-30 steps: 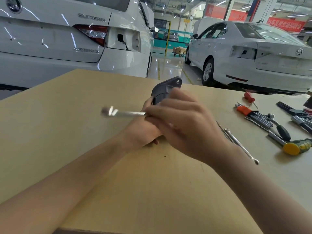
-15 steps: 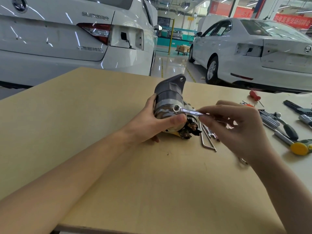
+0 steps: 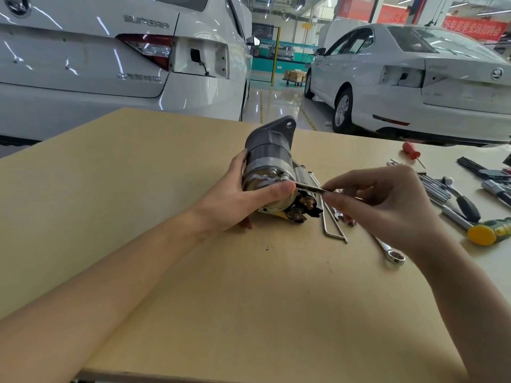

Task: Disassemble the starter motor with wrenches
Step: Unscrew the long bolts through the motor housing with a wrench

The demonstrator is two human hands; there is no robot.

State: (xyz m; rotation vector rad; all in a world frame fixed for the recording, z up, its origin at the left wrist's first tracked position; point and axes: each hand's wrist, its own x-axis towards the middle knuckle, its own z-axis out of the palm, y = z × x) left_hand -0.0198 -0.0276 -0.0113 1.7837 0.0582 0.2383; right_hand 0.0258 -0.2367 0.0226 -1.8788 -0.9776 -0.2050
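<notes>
At a workshop bench (image 3: 138, 189), we steady the motor (image 3: 269, 167) with our left hand (image 3: 237, 200), fingers curled behind the casing and the thumb pressed across its shiny end cap, while the housing lies on its side on the board just beyond that thumb. Right of the thumb tip, a slim wrench (image 3: 311, 188) runs from the end cap toward our right hand (image 3: 384, 205), whose thumb and forefinger pinch the free end of the shaft, the other fingers loosely bent above it. The wrench head sits against the cap beside the thumb, though we cannot tell whether it is fully seated on a fastener. That is the chief risk as we judge it: with only a fingertip pinch far from the head, a firm turn could make the wrench slip off and round the fastener, or snap the shaft down onto the left thumb resting right next to it. The round casing could also roll under the torque, since one hand alone holds it. Just below the right fingers lie a bent rod (image 3: 330, 222) and a spanner (image 3: 392, 254), close enough that a loosened bolt could drop among them and be lost; further right, near the wrist, a hammer (image 3: 486, 233) rests apart.
</notes>
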